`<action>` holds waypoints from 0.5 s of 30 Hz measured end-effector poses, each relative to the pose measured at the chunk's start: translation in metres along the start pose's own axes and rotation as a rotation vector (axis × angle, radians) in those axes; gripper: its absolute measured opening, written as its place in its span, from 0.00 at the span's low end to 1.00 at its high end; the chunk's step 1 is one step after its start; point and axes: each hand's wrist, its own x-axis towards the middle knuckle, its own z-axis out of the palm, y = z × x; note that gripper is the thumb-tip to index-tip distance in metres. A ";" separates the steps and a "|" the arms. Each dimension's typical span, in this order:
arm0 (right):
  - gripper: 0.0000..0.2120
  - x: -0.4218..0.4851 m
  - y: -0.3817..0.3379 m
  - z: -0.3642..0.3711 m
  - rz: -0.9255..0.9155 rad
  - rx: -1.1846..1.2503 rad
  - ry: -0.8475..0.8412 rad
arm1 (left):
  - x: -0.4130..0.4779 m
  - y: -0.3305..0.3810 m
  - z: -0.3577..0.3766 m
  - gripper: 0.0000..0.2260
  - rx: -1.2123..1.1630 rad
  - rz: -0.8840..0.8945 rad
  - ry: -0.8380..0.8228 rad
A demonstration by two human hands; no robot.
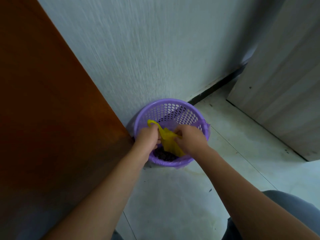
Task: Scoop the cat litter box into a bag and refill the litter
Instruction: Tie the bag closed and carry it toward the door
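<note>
A yellow plastic bag (168, 141) hangs over the mouth of a purple perforated waste basket (173, 110) that stands on the floor against the wall. My left hand (149, 138) grips the bag's left handle, whose loop sticks up behind my knuckles. My right hand (189, 138) pinches the bag's right side. Both hands are close together above the basket. Dark clumped material (163, 155) lies low inside the basket under the bag. A thin purple liner (207, 129) drapes over the basket rim.
A brown wooden door or panel (43, 110) fills the left side, touching the basket. A pale textured wall (155, 49) is behind. A white cabinet or door (285, 84) stands on the right. Light floor tiles (242, 144) stretch to the right and toward me.
</note>
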 end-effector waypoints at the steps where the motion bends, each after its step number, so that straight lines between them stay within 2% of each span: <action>1: 0.08 -0.001 0.001 0.002 0.001 0.011 -0.004 | 0.005 -0.004 0.000 0.23 0.050 0.069 0.037; 3: 0.08 -0.002 0.003 0.002 -0.002 0.036 -0.004 | 0.009 -0.008 0.003 0.25 0.142 0.187 0.090; 6: 0.10 -0.007 0.003 -0.003 -0.019 0.089 0.013 | -0.005 -0.002 0.008 0.18 0.314 0.337 0.103; 9: 0.14 -0.012 0.002 -0.013 -0.054 0.098 0.044 | -0.012 -0.002 0.009 0.14 0.588 0.571 0.162; 12: 0.21 -0.017 0.004 -0.027 -0.073 0.049 0.099 | -0.013 -0.001 0.008 0.19 0.941 0.764 0.190; 15: 0.22 -0.021 0.011 -0.041 -0.074 -0.008 0.155 | -0.011 0.008 0.007 0.22 1.186 0.836 0.188</action>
